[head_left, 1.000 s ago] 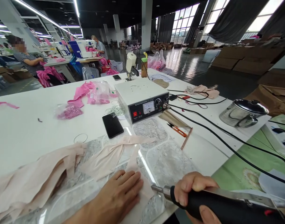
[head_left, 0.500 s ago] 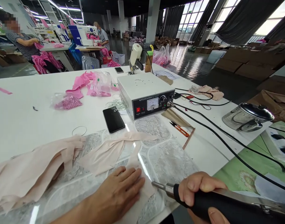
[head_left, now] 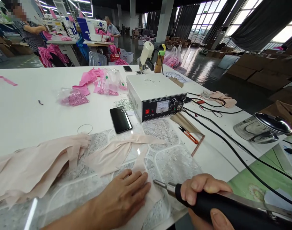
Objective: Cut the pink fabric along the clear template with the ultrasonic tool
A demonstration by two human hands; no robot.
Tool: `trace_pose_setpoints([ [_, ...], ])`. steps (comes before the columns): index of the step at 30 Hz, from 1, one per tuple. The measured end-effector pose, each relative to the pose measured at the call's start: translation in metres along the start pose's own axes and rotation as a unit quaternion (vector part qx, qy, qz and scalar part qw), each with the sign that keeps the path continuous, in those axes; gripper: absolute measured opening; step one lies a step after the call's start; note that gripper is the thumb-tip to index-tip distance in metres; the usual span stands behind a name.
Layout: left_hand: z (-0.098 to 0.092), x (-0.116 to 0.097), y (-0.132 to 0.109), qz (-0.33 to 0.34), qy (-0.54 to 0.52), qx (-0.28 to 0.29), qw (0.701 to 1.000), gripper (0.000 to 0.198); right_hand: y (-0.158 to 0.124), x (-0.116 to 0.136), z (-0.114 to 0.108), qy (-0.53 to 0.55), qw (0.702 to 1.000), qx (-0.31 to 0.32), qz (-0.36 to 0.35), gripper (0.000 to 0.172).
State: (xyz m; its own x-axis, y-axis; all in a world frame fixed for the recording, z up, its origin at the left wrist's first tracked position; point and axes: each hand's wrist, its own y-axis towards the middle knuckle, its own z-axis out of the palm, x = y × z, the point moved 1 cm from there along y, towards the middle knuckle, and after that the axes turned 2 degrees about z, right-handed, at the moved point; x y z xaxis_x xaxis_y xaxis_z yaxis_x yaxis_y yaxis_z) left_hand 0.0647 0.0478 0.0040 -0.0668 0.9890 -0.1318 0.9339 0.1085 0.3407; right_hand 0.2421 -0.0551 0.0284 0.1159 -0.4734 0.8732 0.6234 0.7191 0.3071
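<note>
My left hand (head_left: 125, 196) lies flat, fingers stretched out, on a pale pink cut fabric piece (head_left: 152, 191) on the grey marble-patterned mat (head_left: 176, 163). In my right hand (head_left: 203, 195), fingers wrapped round the black grip, is a hand-held ultrasonic welder (head_left: 169, 187). Its slim metal tip points left, just right of my left fingertips and over the fabric; whether it touches cannot be made out. Another pale piece (head_left: 112, 156) lies crumpled beyond my left hand. To the left rests a stack of similar fabric pieces (head_left: 35, 163).
A white control box (head_left: 157, 86) with black cables (head_left: 222, 135) stands beyond the mat. Near it are a phone (head_left: 120, 119), orange thread snips (head_left: 189, 134), and bags of pink pieces (head_left: 75, 98). A steel-lidded pot (head_left: 258, 127) stands right. Two people work at sewing machines behind.
My view has shifted slightly, so the table's things sit a little further right. The welder's tip has moved left and away from me along the fabric, closer to my left fingers.
</note>
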Motion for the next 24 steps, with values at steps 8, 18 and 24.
trace_pose_setpoints([
  [8,0.002,0.001,-0.002,0.001,0.001,-0.015,1.000,0.028,0.007,-0.011,0.005,0.005,0.999,0.023,-0.029,0.013],
  [18,0.001,0.000,-0.002,-0.005,-0.016,-0.010,1.000,0.029,0.011,-0.022,0.005,0.024,0.997,0.058,-0.035,0.014],
  [24,0.002,0.001,-0.001,-0.001,-0.007,-0.018,1.000,0.031,0.009,-0.027,0.001,0.024,0.997,0.072,-0.028,0.013],
])
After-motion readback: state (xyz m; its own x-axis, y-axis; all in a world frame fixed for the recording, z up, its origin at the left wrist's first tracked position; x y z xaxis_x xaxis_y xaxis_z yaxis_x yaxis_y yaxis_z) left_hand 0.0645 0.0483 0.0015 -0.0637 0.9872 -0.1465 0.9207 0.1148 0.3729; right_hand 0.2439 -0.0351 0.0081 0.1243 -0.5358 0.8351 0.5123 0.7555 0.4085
